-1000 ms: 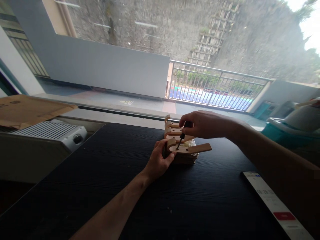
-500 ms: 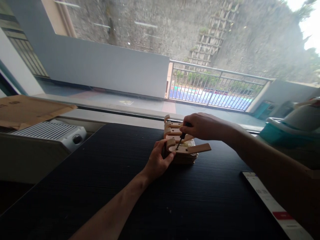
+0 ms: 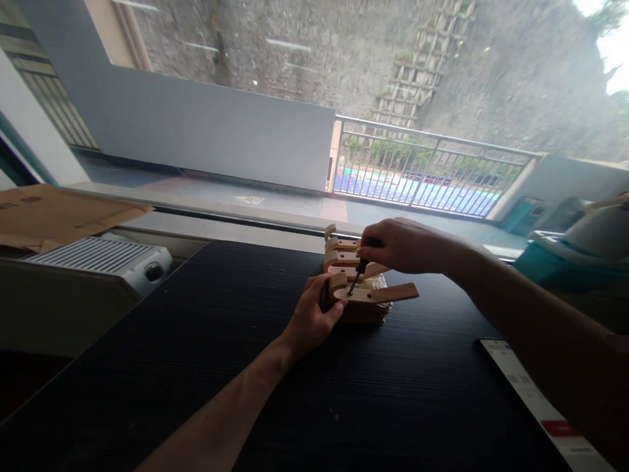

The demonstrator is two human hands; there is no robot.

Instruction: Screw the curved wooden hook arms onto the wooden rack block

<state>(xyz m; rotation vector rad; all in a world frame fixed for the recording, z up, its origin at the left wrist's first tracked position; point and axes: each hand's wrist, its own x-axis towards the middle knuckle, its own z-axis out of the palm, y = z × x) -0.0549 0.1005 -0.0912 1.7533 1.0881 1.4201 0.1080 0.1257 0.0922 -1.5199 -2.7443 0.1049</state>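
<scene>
My right hand (image 3: 393, 244) is closed around the dark handle of a screwdriver (image 3: 358, 274). The shaft slants down, and its tip meets a hole in the nearest wooden hook (image 3: 397, 293). That hook has a curled left end and a flat arm jutting out to the right, with a second dark hole in it. My left hand (image 3: 314, 311) grips the hook's curled end, thumb along the front and fingers behind. Several similar wooden hooks (image 3: 339, 259) stand in a row behind it on a wooden block (image 3: 363, 313). Part of the row is hidden by my right hand.
All this rests on a black table (image 3: 236, 314). A tablet or phone with a lit screen (image 3: 535, 400) lies at right under my forearm. At left are a white radiator (image 3: 108, 257) and brown cardboard (image 3: 69, 213). A teal container (image 3: 555, 259) stands at right, a window ahead.
The view has shifted very slightly. Both hands, the screwdriver and the hooks keep nearly the same places relative to one another.
</scene>
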